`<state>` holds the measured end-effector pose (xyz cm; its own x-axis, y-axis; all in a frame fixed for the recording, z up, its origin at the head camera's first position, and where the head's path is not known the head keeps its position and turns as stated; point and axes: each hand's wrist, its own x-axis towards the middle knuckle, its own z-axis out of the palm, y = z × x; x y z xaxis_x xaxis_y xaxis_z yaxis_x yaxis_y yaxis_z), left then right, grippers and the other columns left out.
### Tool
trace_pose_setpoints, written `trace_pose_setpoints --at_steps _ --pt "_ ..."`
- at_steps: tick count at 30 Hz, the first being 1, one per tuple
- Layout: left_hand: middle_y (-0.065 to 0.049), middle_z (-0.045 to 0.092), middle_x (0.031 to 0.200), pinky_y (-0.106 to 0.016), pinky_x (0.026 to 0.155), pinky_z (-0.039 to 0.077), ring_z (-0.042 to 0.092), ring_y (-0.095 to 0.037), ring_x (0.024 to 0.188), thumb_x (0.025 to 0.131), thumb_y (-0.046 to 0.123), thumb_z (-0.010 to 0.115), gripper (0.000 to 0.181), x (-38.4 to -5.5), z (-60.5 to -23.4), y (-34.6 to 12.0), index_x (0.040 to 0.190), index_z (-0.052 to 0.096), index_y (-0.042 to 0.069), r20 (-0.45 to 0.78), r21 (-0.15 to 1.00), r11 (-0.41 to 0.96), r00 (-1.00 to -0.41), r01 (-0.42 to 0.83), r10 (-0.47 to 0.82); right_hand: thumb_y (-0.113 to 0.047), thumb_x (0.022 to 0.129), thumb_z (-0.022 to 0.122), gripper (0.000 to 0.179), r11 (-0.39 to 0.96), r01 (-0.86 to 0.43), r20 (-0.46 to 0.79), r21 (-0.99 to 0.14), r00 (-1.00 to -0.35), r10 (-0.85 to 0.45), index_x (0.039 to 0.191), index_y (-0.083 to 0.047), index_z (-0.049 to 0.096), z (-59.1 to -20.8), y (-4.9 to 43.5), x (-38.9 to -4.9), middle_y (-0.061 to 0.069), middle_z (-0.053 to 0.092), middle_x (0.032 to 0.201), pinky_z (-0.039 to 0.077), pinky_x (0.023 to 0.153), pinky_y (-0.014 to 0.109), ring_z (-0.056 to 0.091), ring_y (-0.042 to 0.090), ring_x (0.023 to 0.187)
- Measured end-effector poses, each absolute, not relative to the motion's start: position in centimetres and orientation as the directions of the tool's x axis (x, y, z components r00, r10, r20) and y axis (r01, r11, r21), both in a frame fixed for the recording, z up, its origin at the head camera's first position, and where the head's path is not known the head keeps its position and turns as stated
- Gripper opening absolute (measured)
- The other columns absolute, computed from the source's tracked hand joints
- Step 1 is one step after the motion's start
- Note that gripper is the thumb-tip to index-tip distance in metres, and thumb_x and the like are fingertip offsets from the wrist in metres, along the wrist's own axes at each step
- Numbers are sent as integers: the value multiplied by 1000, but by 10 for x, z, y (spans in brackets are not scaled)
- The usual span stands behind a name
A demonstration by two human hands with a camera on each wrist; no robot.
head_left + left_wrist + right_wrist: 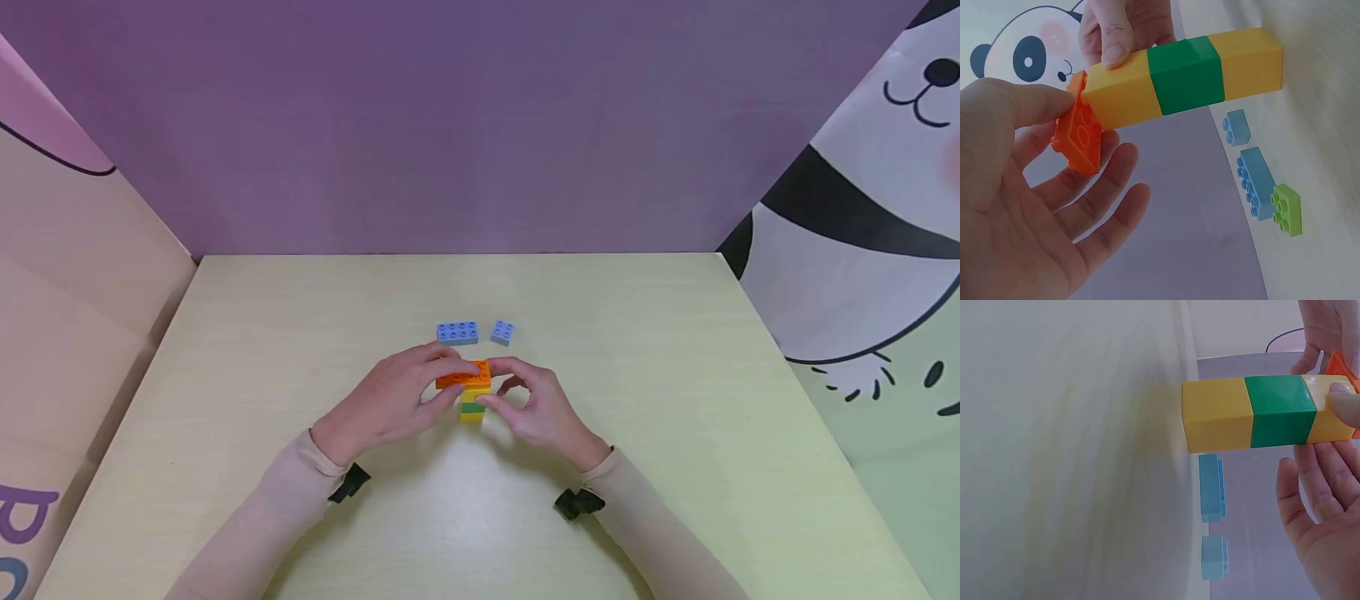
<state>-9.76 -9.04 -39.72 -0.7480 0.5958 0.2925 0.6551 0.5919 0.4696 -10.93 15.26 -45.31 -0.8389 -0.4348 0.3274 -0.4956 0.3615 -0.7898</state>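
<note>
A tower stands upright on the table: a yellow block (1217,415) at the bottom, a green block (1186,72) in the middle and another yellow block (1122,87) above it. At its top is an orange toy brick (484,377), jutting out to the left; in the left wrist view a narrow gap shows between it and the yellow block. My left hand (397,396) pinches the orange brick between thumb and fingers. With thumb and fingers, my right hand (540,408) grips the upper yellow block. Its fingers behind the tower are partly hidden in the left wrist view.
Beyond the tower lie a long blue brick (457,335) and a shorter blue brick (502,332). A light green brick (1287,210) sits by the long blue one, seen only in the left wrist view. A purple wall (465,125) rises behind the table (637,333).
</note>
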Motion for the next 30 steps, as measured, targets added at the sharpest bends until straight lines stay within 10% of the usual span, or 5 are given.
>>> trace_pose_setpoints --at_steps 30 --pt "13 72 102 -18 60 47 63 -3 81 90 29 70 21 -95 -391 -79 110 77 28 333 408 659 -775 631 536 -15 87 77 42 423 -411 187 -807 -858 -477 126 -12 64 -432 155 -110 4 71 120 58 87 43 68 19 104"
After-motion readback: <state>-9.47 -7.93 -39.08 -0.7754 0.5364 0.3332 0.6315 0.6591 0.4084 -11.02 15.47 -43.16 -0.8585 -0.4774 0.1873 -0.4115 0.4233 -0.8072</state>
